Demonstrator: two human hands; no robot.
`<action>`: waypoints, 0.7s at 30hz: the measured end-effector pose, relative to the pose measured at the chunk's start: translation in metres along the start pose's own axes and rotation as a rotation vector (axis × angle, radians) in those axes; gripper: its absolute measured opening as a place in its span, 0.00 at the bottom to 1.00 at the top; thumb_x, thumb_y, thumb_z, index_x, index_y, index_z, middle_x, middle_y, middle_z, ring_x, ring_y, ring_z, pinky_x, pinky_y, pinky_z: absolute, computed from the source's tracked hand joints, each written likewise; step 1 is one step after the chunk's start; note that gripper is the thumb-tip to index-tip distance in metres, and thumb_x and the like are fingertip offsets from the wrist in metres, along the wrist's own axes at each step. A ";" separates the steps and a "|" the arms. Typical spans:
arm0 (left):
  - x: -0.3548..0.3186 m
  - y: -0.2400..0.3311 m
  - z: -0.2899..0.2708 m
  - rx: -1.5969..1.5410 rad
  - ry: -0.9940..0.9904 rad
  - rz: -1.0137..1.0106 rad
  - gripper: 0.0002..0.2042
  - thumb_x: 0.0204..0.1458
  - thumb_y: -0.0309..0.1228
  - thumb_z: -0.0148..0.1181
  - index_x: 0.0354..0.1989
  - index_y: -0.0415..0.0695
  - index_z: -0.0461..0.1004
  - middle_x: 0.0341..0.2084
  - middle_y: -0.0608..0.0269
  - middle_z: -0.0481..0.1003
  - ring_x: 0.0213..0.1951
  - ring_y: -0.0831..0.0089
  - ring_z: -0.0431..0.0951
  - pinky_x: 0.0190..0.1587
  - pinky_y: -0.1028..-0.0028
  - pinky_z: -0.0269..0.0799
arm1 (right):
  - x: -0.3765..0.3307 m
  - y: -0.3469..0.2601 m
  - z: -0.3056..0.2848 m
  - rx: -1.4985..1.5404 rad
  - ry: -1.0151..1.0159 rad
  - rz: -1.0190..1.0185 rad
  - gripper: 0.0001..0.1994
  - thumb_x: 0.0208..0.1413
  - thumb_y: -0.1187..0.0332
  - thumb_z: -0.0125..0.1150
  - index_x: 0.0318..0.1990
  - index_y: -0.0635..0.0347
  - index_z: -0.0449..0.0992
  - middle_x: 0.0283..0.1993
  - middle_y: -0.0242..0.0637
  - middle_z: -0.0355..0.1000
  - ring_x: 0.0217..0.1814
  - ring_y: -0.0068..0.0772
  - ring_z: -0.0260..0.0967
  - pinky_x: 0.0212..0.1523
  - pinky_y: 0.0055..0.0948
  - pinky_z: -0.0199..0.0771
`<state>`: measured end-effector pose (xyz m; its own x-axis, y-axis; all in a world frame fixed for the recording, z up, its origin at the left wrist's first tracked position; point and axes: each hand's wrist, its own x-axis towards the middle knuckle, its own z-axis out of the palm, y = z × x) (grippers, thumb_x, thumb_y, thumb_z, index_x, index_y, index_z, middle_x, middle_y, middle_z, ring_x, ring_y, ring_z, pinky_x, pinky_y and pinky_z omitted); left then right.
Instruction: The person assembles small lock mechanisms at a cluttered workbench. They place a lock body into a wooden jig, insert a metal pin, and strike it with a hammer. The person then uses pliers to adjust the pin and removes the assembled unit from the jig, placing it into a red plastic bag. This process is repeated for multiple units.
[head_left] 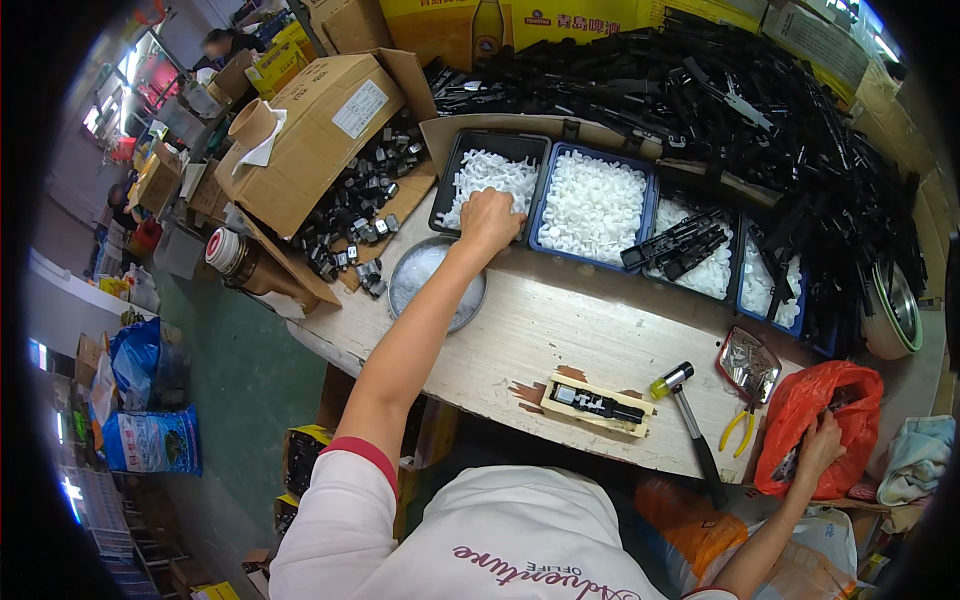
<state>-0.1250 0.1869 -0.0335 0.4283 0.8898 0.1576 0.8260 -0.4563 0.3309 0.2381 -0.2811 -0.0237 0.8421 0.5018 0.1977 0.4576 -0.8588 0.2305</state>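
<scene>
My left hand (490, 220) reaches into a black tray (437, 205) of small white plastic parts (490, 172). Its fingers are curled down among them; what they pinch is hidden. At the right, my right hand (820, 452) is inside the mouth of a red plastic bag (790, 415), its fingertips mostly out of sight. Between my hands, near the table's front edge, a pale block fixture (640, 421) cradles a black part with white and silvery pieces (597, 402). Beside it lies a hammer (685, 405) with a yellowish head and a black handle.
Blue trays (538, 236) of white parts continue rightward, black assemblies (680, 245) lying across one. Behind them rises a heap of long black parts (640, 95). A round metal dish (400, 290), a carton (310, 130), small black-and-silver pieces (370, 190) and yellow-handled pliers (738, 432) also occupy the table (520, 310).
</scene>
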 end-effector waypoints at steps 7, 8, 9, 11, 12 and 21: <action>0.032 -0.017 -0.016 -0.148 -0.221 -0.080 0.11 0.30 0.32 0.68 0.25 0.42 0.79 0.26 0.51 0.77 0.32 0.57 0.78 0.36 0.65 0.72 | 0.009 0.027 0.022 0.681 0.233 -0.091 0.09 0.54 0.68 0.53 0.40 0.61 0.72 0.34 0.34 0.67 0.37 0.31 0.64 0.39 0.30 0.63; 0.035 -0.026 -0.016 -0.162 -0.235 -0.069 0.11 0.30 0.32 0.68 0.25 0.43 0.79 0.26 0.52 0.77 0.33 0.58 0.78 0.37 0.66 0.72 | 0.009 0.027 0.017 0.884 0.209 -0.055 0.08 0.55 0.68 0.53 0.39 0.61 0.72 0.33 0.33 0.67 0.35 0.28 0.64 0.39 0.26 0.64; 0.034 -0.026 -0.020 -0.142 -0.222 -0.053 0.08 0.32 0.31 0.66 0.24 0.45 0.79 0.26 0.54 0.77 0.32 0.59 0.78 0.37 0.65 0.71 | 0.008 0.029 0.015 1.050 0.203 -0.007 0.08 0.56 0.68 0.53 0.38 0.62 0.72 0.33 0.31 0.67 0.34 0.25 0.63 0.38 0.24 0.63; 0.032 -0.020 -0.024 -0.005 -0.256 -0.064 0.09 0.30 0.29 0.65 0.25 0.45 0.78 0.26 0.54 0.77 0.33 0.59 0.77 0.37 0.66 0.71 | 0.005 0.032 0.011 1.384 0.189 0.093 0.07 0.57 0.68 0.52 0.37 0.62 0.71 0.32 0.29 0.66 0.33 0.20 0.61 0.37 0.19 0.63; 0.031 -0.016 -0.027 0.064 -0.267 -0.071 0.10 0.29 0.28 0.65 0.25 0.45 0.78 0.27 0.54 0.77 0.33 0.60 0.77 0.37 0.67 0.71 | 0.004 0.030 0.006 1.397 0.222 0.119 0.07 0.57 0.68 0.52 0.36 0.63 0.71 0.32 0.29 0.66 0.33 0.19 0.61 0.37 0.19 0.64; 0.033 -0.015 0.004 -0.045 -0.075 0.091 0.09 0.34 0.23 0.54 0.25 0.40 0.78 0.28 0.46 0.75 0.33 0.49 0.76 0.38 0.59 0.71 | 0.003 0.024 0.007 1.244 0.246 0.045 0.06 0.58 0.70 0.48 0.32 0.63 0.67 0.28 0.29 0.65 0.32 0.19 0.60 0.37 0.19 0.61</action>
<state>-0.1219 0.2231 -0.0370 0.5285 0.8405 0.1195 0.7658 -0.5328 0.3601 0.2538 -0.3008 -0.0246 0.8498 0.3609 0.3841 0.5008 -0.3256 -0.8020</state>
